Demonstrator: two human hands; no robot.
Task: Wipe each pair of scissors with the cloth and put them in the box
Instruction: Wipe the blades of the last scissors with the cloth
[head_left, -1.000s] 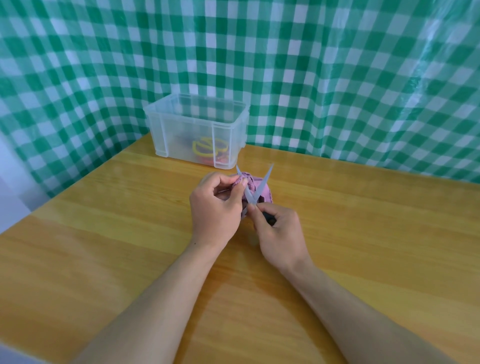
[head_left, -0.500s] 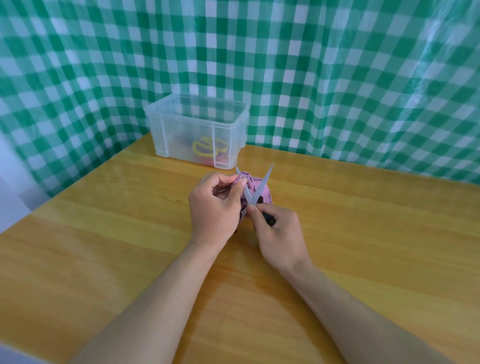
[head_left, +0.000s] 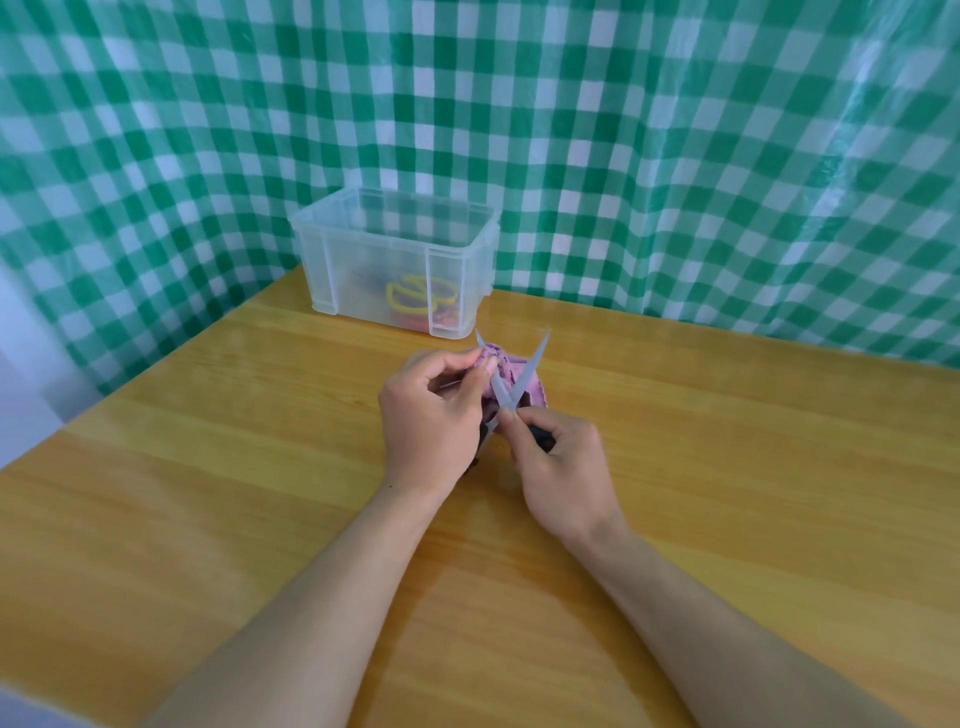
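- The right hand (head_left: 563, 467) pinches the scissors (head_left: 504, 397) at the point where the two blades cross, thumb and forefinger pressed together on the metal, the other fingers curled round a black handle below
- The blades are spread in a V that opens away from this grip, tips pointing toward the far side of the table (head_left: 208, 467)
- The left hand (head_left: 431, 415), just beside the right-hand grip and touching it at the knuckles, pinches the pink cloth (head_left: 535, 387) between thumb and fingertips
- That pinch sits on the left blade, near its tip; a short point of the blade shows beyond the fingers
- The rest of the cloth lies bunched behind and between the blades, just past the crossing
- The other black handle shows under the heel of the left hand, on the near side of the pinch
- The clear plastic box (head_left: 363, 270) stands beyond both grips and a little to their left, apart from the blade tips, lid off
- Inside it lie yellow-handled scissors (head_left: 415, 296) and, beside them, red-handled scissors (head_left: 447, 317)
- A green and white checked sheet (head_left: 623, 156) hangs behind the box
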